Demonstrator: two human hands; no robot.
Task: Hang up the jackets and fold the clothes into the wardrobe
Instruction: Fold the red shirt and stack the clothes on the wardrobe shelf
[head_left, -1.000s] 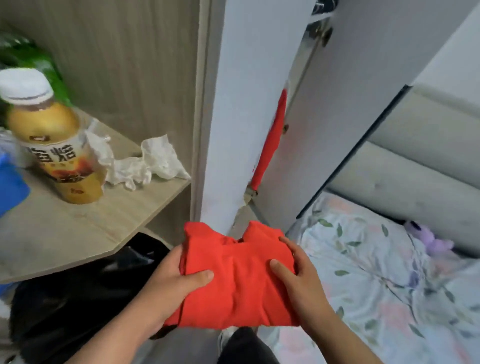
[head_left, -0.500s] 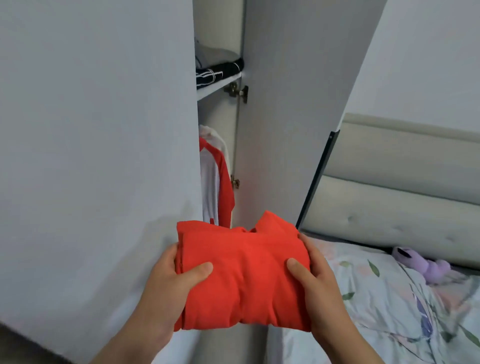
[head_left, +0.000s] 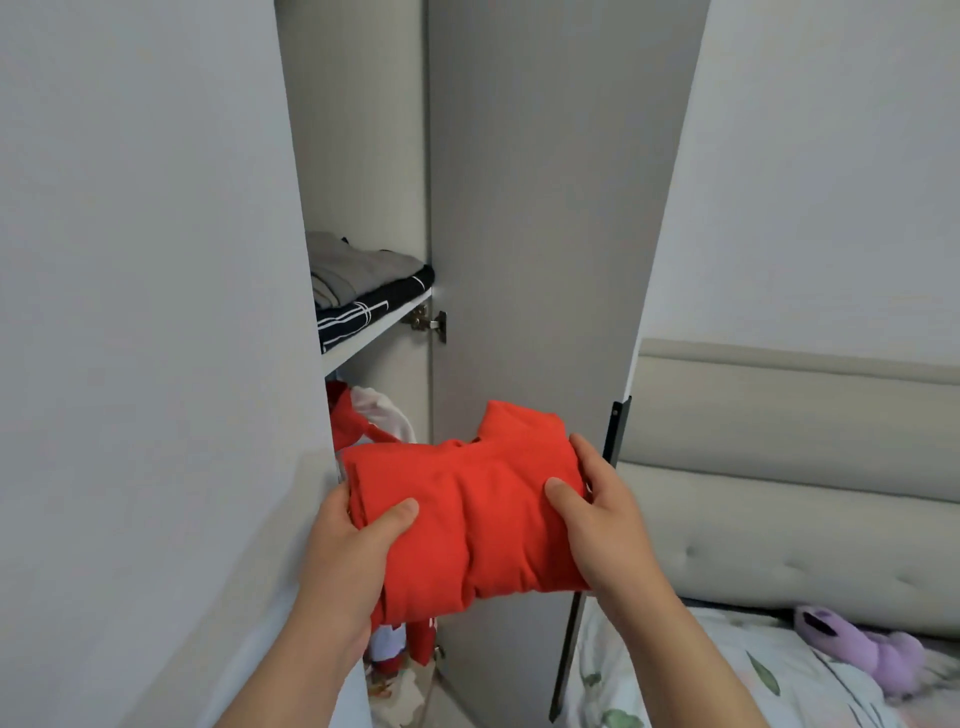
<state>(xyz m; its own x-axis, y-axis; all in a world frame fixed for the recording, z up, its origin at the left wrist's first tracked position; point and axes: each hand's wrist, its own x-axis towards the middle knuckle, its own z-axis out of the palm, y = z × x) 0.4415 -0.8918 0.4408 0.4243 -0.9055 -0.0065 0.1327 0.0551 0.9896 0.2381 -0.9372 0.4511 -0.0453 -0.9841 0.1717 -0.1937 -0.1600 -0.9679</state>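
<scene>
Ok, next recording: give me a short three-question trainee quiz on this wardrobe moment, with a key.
1. True or false: the left hand and the right hand both grip the folded red garment.
2. What lies on the wardrobe shelf? A) folded grey and black clothes B) shoes C) a bottle
3. Fill in: the purple plush toy lies on the ___.
Key: 1 true; 2 A; 3 bed.
</scene>
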